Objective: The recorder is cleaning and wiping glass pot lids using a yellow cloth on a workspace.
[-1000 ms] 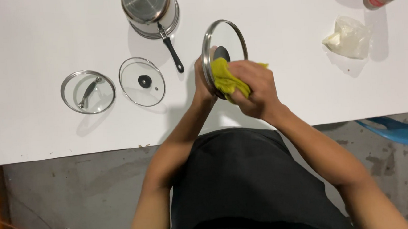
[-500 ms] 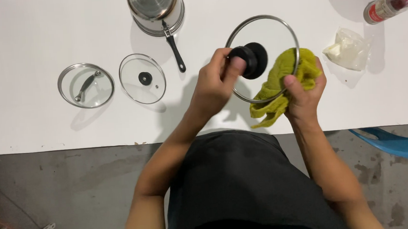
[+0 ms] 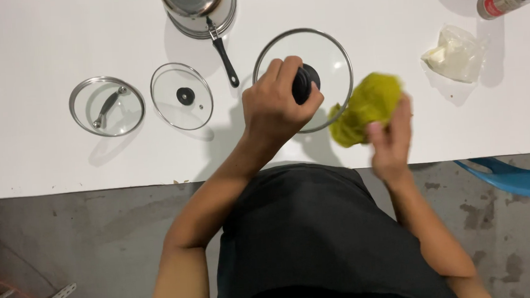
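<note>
White counter [image 3: 37,40] up top, steel saucepan [image 3: 198,6] at its far edge. Big glass lid [image 3: 326,53] lies flat near the front – left hand [image 3: 277,105] has its fingers clamped on the black knob [image 3: 305,82]. Right hand [image 3: 390,138] just beside it, fingers bunched around a yellow-green cloth [image 3: 366,106] – two smaller glass lids [image 3: 146,104] off left

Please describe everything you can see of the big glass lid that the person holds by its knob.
The big glass lid is round, clear glass with a metal rim and a black knob. The left hand grips the knob. The lid lies over the white table, near its front edge. The yellow-green cloth in the right hand is beside its rim.
</note>
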